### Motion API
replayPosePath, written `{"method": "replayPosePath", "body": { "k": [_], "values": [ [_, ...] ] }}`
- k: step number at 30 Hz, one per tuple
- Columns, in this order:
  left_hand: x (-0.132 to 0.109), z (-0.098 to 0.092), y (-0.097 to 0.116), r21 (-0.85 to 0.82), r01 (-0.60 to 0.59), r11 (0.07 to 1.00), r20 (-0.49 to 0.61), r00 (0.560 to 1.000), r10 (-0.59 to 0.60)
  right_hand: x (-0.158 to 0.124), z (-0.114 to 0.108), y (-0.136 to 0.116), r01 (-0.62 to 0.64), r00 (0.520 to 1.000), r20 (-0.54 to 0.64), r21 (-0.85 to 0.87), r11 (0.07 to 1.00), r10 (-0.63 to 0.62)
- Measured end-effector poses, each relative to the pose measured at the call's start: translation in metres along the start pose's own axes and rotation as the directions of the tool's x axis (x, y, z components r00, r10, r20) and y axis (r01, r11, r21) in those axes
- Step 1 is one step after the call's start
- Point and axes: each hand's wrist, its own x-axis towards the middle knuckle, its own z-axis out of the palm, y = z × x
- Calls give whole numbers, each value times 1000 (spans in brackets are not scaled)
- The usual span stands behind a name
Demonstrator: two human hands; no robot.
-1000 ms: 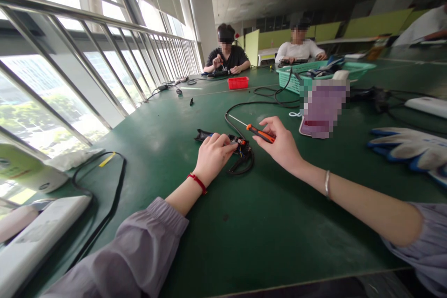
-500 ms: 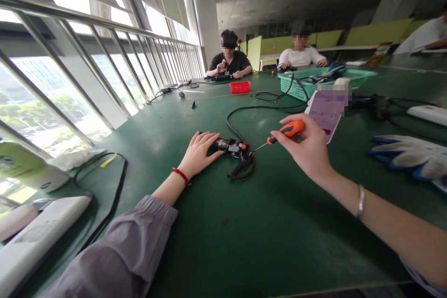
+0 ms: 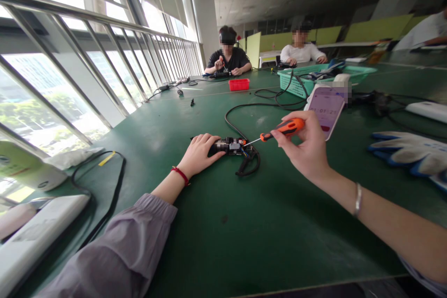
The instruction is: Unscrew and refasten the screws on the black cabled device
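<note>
Lying on the green table is a black corded power tool (image 3: 233,146) with its rear part opened, showing coloured wires and an orange-red part. My left hand (image 3: 202,152) wraps over its front end and hides that part. My right hand (image 3: 309,146) grips the orange and black handle of a screwdriver (image 3: 284,128). The screwdriver's thin shaft points left and down, its tip at the wires in the tool's open end; whether it touches them I cannot tell. A black cable (image 3: 228,115) runs from that area toward the back.
Behind my right hand stands a phone (image 3: 326,104) showing a timer. Farther back are a green basket (image 3: 291,84) and a red tray (image 3: 239,84). Gloves (image 3: 408,151) lie at right, a white power strip (image 3: 42,233) and bottle (image 3: 30,167) at left. Two people sit across the table.
My right hand has brought the screwdriver tip leftward and slightly up, from beside the tool's end to its wires. The tool has turned slightly under my left hand.
</note>
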Motion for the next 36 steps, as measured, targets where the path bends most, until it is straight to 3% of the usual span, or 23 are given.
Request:
{"method": "replayPosePath", "body": {
  "k": [15,21,28,36],
  "values": [
    [0,1,1,8,0,1000,5,1000,0,-3,3,3,-82,989,119,-6,997,82],
    [0,1,1,8,1,1000,5,1000,-1,0,0,2,-90,984,143,-83,992,102],
    [1,1,1,12,-2,1000,6,1000,2,0,-3,-3,51,992,120,-148,988,-33],
    [1,1,2,28,-9,1000,11,1000,8,-4,-1,-2,86,994,81,-91,992,-78]
  ]
}}
